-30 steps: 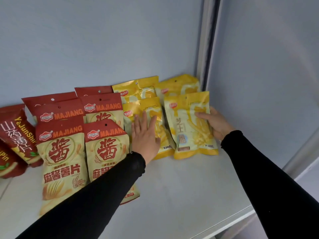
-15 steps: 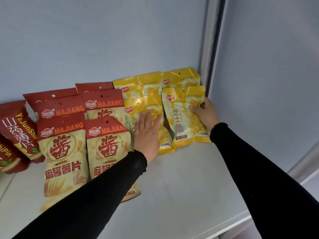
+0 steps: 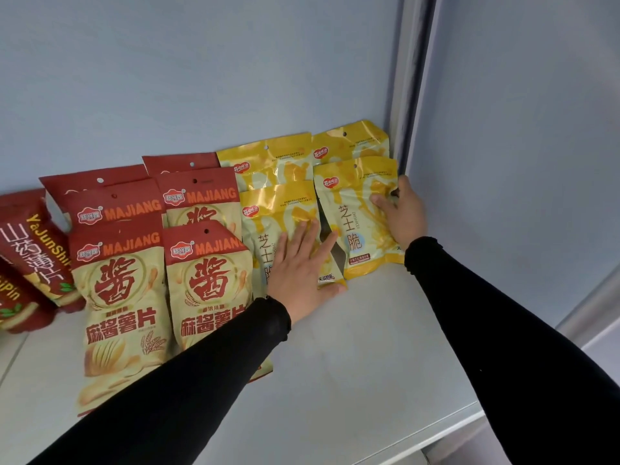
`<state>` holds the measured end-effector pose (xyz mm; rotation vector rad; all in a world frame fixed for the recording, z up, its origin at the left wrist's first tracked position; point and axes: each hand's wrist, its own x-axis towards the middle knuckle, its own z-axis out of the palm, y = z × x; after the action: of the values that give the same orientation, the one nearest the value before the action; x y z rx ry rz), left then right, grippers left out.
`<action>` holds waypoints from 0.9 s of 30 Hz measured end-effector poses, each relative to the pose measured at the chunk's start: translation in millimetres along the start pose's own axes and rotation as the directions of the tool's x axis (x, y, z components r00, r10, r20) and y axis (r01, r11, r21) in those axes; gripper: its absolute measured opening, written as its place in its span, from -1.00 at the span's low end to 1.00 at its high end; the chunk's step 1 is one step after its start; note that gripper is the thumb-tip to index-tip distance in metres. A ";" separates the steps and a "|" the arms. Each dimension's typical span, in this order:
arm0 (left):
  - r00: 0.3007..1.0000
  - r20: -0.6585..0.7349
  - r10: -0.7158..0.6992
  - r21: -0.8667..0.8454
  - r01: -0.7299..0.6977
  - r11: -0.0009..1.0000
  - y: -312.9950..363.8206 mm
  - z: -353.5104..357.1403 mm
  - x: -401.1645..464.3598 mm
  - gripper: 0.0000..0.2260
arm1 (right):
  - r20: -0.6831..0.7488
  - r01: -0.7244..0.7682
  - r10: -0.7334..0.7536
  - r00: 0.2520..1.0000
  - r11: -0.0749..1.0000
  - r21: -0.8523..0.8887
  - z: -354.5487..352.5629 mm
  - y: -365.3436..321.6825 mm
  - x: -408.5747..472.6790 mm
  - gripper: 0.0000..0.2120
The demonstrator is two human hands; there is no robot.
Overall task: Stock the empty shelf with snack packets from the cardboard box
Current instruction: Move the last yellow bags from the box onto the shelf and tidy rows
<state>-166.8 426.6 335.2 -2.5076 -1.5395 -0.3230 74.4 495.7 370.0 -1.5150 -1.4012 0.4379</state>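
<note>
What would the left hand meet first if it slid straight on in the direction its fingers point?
The left hand lies flat on the front yellow packet, fingers pointing up and back. It would probably meet the yellow packet behind first, then the back wall; depth is unclear.

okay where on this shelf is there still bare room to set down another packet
The shelf is bare along its front right, between the yellow packets and the front edge, up to the right side wall. The back is crowded: red packets overlap in rows at left, yellow ones fill the right corner, with the left hand and right hand on them.
</note>
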 end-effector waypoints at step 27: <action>0.992 -0.118 0.051 0.190 -0.028 0.981 -2.5 -24.0 -21.9 -0.44 | 0.150 0.075 0.006 0.989 0.848 -0.525 7.2 16.2 -97.8 -0.23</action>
<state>-180.9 402.6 352.3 -2.3248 -1.4015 -0.3036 51.3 413.2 319.7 -1.9234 -1.7611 0.1378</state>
